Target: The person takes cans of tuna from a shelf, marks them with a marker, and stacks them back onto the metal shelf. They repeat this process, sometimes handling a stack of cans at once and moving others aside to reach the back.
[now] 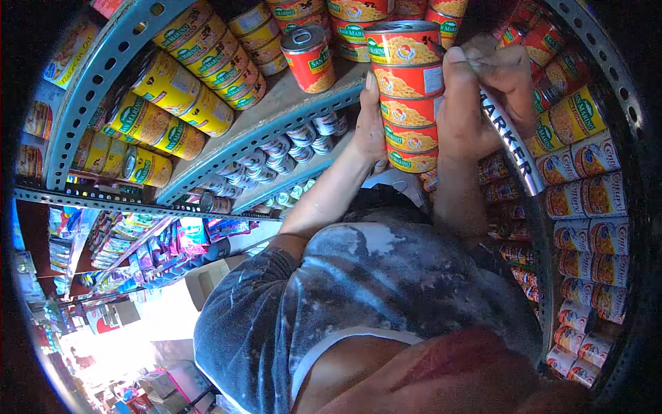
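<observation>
A stack of several small red-and-yellow San Marino cans [408, 110] stands upright in front of my chest. My left hand [372, 124] is closed around the left side of the stack, with the thumb up along it and the other fingers mostly hidden behind. In my right hand [486, 100] a silver marker [510, 141] with black lettering is pinched. Its dark tip is at the upper right side of the top can, beside a small dark mark. The right hand lies close against the stack's right edge.
A single red can [307, 61] stands on the grey metal shelf [265, 103]. Yellow cans [183, 93] with handwritten marks are stacked to its left. More cans [593, 159] line the right side. A perforated shelf post [76, 103] rises at left, with hanging packets [186, 238] below.
</observation>
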### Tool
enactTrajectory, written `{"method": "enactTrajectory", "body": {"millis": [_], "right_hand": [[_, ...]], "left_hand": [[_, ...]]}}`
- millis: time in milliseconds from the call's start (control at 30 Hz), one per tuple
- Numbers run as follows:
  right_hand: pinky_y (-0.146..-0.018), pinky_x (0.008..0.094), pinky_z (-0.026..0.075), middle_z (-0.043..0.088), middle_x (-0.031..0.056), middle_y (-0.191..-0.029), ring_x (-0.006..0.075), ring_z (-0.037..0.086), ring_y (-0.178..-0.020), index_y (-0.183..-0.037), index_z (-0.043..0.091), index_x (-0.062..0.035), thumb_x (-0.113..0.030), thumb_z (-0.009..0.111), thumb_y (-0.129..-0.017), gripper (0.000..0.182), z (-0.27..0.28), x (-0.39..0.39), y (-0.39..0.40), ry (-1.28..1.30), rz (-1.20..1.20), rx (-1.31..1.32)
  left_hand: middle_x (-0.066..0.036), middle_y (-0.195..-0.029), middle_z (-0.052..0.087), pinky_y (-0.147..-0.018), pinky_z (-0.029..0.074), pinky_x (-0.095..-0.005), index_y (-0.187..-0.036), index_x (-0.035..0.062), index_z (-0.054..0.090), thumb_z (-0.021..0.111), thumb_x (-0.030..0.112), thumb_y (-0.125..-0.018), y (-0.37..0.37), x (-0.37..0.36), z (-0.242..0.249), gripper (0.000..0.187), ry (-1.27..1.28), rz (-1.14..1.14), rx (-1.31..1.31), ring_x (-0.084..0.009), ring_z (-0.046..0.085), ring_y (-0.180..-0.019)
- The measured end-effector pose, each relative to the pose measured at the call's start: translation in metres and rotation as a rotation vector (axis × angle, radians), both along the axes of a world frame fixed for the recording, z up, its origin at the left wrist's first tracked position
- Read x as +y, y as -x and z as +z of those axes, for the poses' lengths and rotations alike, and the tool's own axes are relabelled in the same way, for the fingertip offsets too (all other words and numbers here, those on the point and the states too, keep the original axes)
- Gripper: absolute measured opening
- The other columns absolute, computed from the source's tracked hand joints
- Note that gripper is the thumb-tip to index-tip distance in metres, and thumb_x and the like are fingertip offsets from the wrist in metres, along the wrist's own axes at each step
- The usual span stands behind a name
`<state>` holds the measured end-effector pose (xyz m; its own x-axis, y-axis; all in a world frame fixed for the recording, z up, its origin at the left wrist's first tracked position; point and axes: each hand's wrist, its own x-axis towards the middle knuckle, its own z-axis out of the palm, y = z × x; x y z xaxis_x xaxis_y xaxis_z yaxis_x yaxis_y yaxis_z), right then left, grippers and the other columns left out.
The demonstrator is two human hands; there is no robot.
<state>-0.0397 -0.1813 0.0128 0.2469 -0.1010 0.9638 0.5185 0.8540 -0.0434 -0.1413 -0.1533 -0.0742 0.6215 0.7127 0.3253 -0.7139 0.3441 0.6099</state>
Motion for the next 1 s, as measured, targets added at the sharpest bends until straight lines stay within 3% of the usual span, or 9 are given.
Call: {"method": "enactTrajectory", "body": {"millis": [67, 133, 233, 367, 467, 533, 567, 833, 1000], "right_hand": [[-0.051, 0.0268, 0.042, 0.055, 0.0102, -0.075, 0.0125, 0.050, -0.059, -0.078, 0.051, -0.0019, 0.016, 0.063, -0.074, 0.022, 0.000, -0.003, 0.004, 0.009, -0.010, -0.010], [-0.048, 0.0255, 0.041, 0.055, 0.0103, -0.074, 0.0111, 0.048, -0.055, -0.079, 0.051, -0.0021, 0.016, 0.063, -0.075, 0.022, 0.001, -0.011, 0.014, 0.110, 0.152, 0.178], [-0.045, 0.0237, 0.039, 0.054, 0.0097, -0.073, 0.0097, 0.046, -0.051, -0.081, 0.051, -0.0024, 0.015, 0.063, -0.075, 0.022, 0.000, -0.007, 0.004, 0.121, 0.041, 0.068], [-0.045, 0.0231, 0.038, 0.052, 0.0085, -0.072, 0.0091, 0.045, -0.050, -0.078, 0.051, -0.0018, 0.013, 0.064, -0.076, 0.020, 0.001, -0.009, 0.005, 0.081, 0.143, 0.111], [-0.045, 0.0223, 0.037, 0.051, 0.0072, -0.070, 0.0085, 0.045, -0.050, -0.076, 0.052, -0.0009, 0.010, 0.064, -0.077, 0.016, -0.002, -0.024, 0.000, 0.108, -0.033, -0.016], [-0.047, 0.0224, 0.037, 0.051, 0.0073, -0.070, 0.0088, 0.045, -0.051, -0.074, 0.052, 0.0005, 0.008, 0.064, -0.077, 0.014, -0.005, -0.034, 0.005, 0.142, 0.054, 0.018], [-0.049, 0.0223, 0.038, 0.052, 0.0088, -0.071, 0.0098, 0.048, -0.055, -0.076, 0.053, 0.0013, 0.010, 0.063, -0.076, 0.013, -0.006, -0.035, -0.003, 0.117, -0.012, -0.113], [-0.057, 0.0247, 0.041, 0.054, 0.0131, -0.076, 0.0151, 0.052, -0.067, -0.079, 0.053, -0.0008, 0.007, 0.067, -0.078, 0.016, -0.017, -0.054, 0.009, 0.156, -0.004, 0.004], [-0.063, 0.0275, 0.043, 0.054, 0.0106, -0.076, 0.0152, 0.052, -0.069, -0.081, 0.054, -0.0032, 0.002, 0.071, -0.077, 0.019, -0.009, -0.058, -0.003, 0.211, -0.258, -0.224]], "left_hand": [[-0.016, -0.138, 0.049, -0.100, 0.046, -0.0479, -0.142, 0.0102, 0.034, 0.032, 0.070, -0.091, 0.001, -0.001, 0.000, 0.078, 0.002, -0.006, 0.002, -0.0307, 0.055, -0.120], [-0.015, -0.136, 0.051, -0.099, 0.047, -0.0452, -0.141, 0.0111, 0.037, 0.034, 0.079, -0.084, 0.002, -0.002, 0.002, 0.089, -0.011, 0.053, 0.108, -0.0288, 0.056, -0.118], [-0.015, -0.135, 0.052, -0.099, 0.047, -0.0450, -0.141, 0.0111, 0.037, 0.034, 0.079, -0.084, 0.002, -0.004, 0.004, 0.089, 0.022, 0.054, 0.107, -0.0292, 0.056, -0.118], [-0.015, -0.136, 0.051, -0.098, 0.048, -0.0471, -0.142, 0.0104, 0.035, 0.032, 0.071, -0.091, 0.004, -0.004, 0.001, 0.080, 0.015, -0.017, -0.002, -0.0294, 0.057, -0.118], [-0.015, -0.136, 0.051, -0.098, 0.048, -0.0472, -0.142, 0.0103, 0.035, 0.032, 0.071, -0.090, 0.004, -0.005, -0.001, 0.080, 0.004, -0.036, -0.006, -0.0293, 0.057, -0.118], [-0.014, -0.136, 0.051, -0.099, 0.047, -0.0438, -0.141, 0.0115, 0.038, 0.032, 0.079, -0.085, 0.000, -0.003, -0.002, 0.088, 0.132, -0.457, -0.456, -0.0283, 0.057, -0.117], [-0.014, -0.135, 0.052, -0.099, 0.048, -0.0432, -0.141, 0.0110, 0.038, 0.032, 0.079, -0.085, 0.006, -0.015, 0.010, 0.089, -0.026, -0.058, 0.087, -0.0277, 0.057, -0.117], [-0.016, -0.131, 0.055, -0.098, 0.048, -0.0423, -0.139, 0.0090, 0.041, 0.032, 0.079, -0.085, 0.006, -0.017, 0.013, 0.088, -0.033, -0.064, 0.057, -0.0273, 0.058, -0.116], [-0.016, -0.129, 0.056, -0.096, 0.049, -0.0419, -0.138, 0.0087, 0.042, 0.032, 0.078, -0.085, 0.005, -0.017, 0.013, 0.088, 0.025, -0.057, 0.040, -0.0273, 0.059, -0.113]]}}
